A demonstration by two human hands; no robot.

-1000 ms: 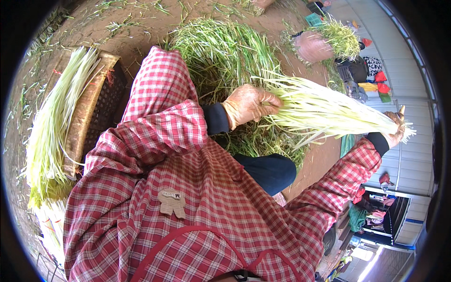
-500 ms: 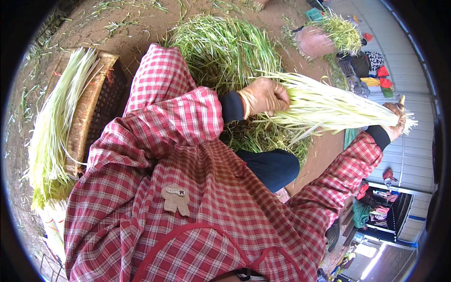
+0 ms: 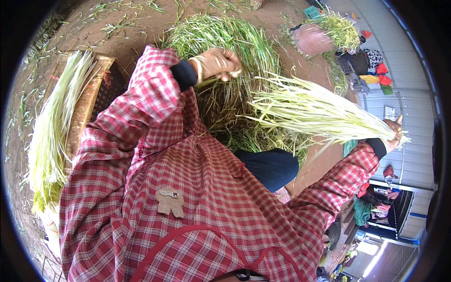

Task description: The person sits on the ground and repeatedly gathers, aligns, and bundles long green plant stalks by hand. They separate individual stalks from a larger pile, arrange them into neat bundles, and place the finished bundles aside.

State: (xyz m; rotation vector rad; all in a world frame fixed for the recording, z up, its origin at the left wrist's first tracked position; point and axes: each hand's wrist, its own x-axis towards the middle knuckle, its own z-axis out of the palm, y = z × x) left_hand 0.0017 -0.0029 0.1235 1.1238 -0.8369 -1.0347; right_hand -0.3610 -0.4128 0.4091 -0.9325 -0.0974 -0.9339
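My right hand (image 3: pixel 393 133) grips the root end of a bundle of pale yellow-green chives (image 3: pixel 310 105), held out at the right. Its long loose leaves fan leftward over the pile. My left hand (image 3: pixel 216 64), in a tan glove, is apart from the bundle, with its fingers curled together. A thin greenish strand shows below it; whether the fingers hold it cannot be made out. Beneath and beyond this hand lies a big heap of green leaves (image 3: pixel 230 40).
At the left, more long pale chives (image 3: pixel 54 127) lie across an upturned brown woven basket (image 3: pixel 94 89). Leaf scraps litter the brown floor (image 3: pixel 136 21). At the upper right, a pink bundle (image 3: pixel 314 40) sits beside more green leaves (image 3: pixel 342 32). A grey metal wall (image 3: pixel 416 117) runs along the right.
My left hand has left the leaf bundle and moved left and up, over the green heap. The right hand still grips the chives, whose leaves now hang looser.
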